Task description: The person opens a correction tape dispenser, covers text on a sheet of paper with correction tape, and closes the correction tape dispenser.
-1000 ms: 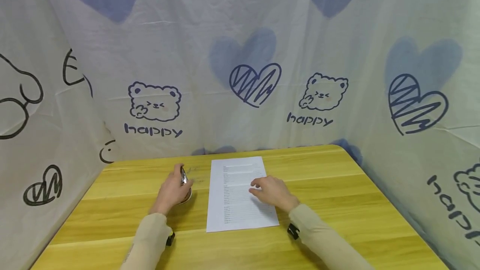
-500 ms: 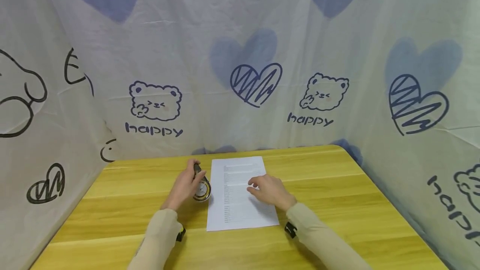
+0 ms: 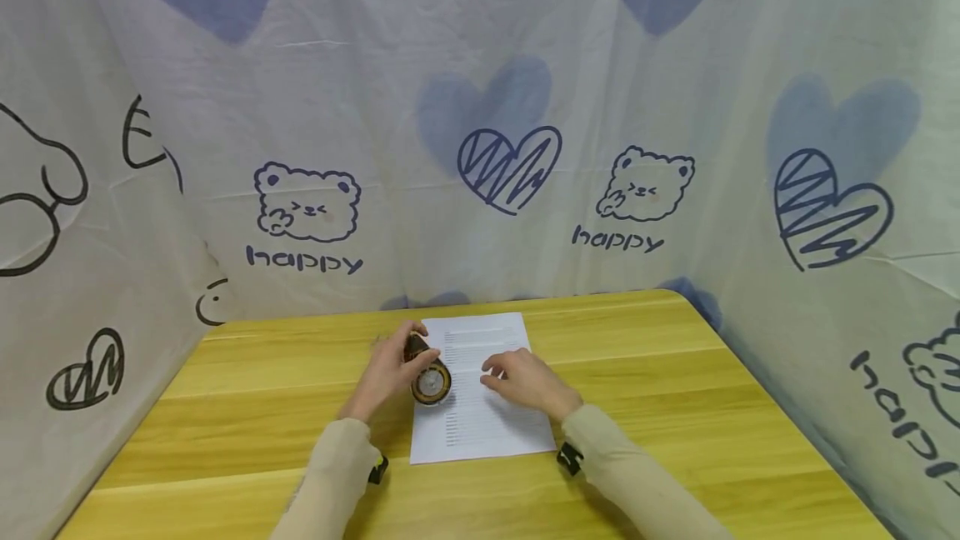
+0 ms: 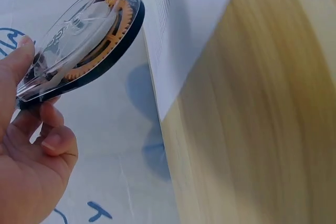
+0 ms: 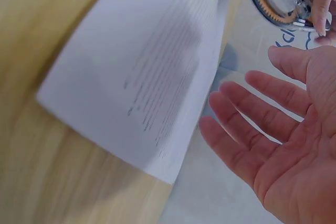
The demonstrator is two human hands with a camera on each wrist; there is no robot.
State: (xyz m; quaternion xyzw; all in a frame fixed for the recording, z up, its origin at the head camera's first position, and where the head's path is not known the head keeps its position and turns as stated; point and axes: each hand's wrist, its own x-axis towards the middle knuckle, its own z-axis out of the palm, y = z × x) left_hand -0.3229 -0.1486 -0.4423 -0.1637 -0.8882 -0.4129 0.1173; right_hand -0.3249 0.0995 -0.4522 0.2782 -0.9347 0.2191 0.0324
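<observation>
My left hand [image 3: 386, 375] pinches a correction tape [image 3: 431, 384] by its narrow end. It has a clear teardrop case with an orange toothed wheel [image 4: 125, 17] inside, plain in the left wrist view. In the head view it appears over the left part of a printed sheet of paper [image 3: 487, 433]. Lines of small text, too fine to read, run across the sheet. My right hand [image 3: 528, 382] hovers over the sheet's right half. In the right wrist view its fingers [image 5: 270, 114] are spread and loosely bent, with nothing held.
A yellow wood-grain table [image 3: 660, 440] lies under the paper. White cloth [image 3: 405, 107] printed with hearts, bears and the word "happy" hangs behind it and along both sides. Dark straps with small devices [image 3: 570, 458] sit on the wrists.
The left hand has carried the correction tape rightward from the bare table to over the paper's left part, turning its round face into sight. The right hand has drifted slightly left.
</observation>
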